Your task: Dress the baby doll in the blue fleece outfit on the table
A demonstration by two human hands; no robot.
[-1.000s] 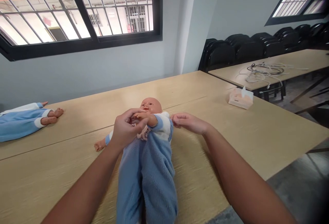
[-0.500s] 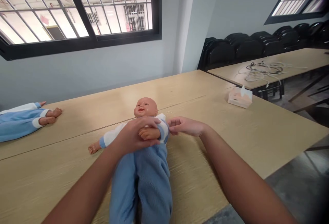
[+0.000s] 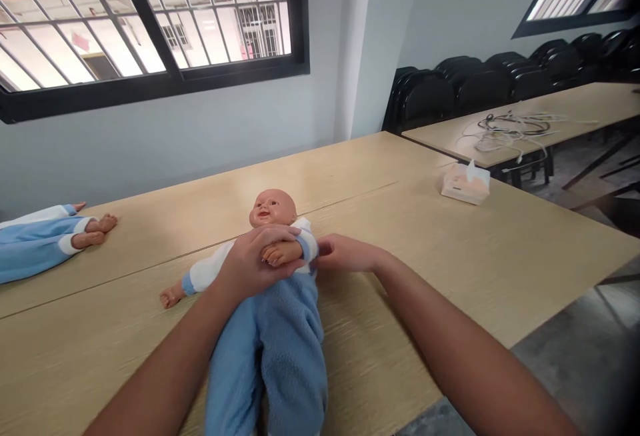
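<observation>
A baby doll (image 3: 287, 316) in a white top and blue fleece trousers lies on its back on the table, its head toward the window wall. My left hand (image 3: 253, 259) lies across its chest, thumb and fingers closed around the doll's bent forearm, whose small hand (image 3: 281, 253) shows between them. At the doll's other side, my right hand (image 3: 345, 253) has curled fingers at the sleeve near the elbow; its fingertips are partly hidden there. The doll's other arm (image 3: 200, 276) stretches out to the left, palm area resting on the wood.
A second doll (image 3: 45, 239) in similar clothes lies at the far left, only its lower part in view. A tissue box (image 3: 466, 184) stands to the right on the table (image 3: 400, 343). Tangled cables (image 3: 510, 133) lie on another table, before stacked black chairs (image 3: 430, 99).
My right hand has come in closer against the doll's sleeve, its fingers more curled. My left hand keeps its hold on the doll's forearm. The view has shifted slightly.
</observation>
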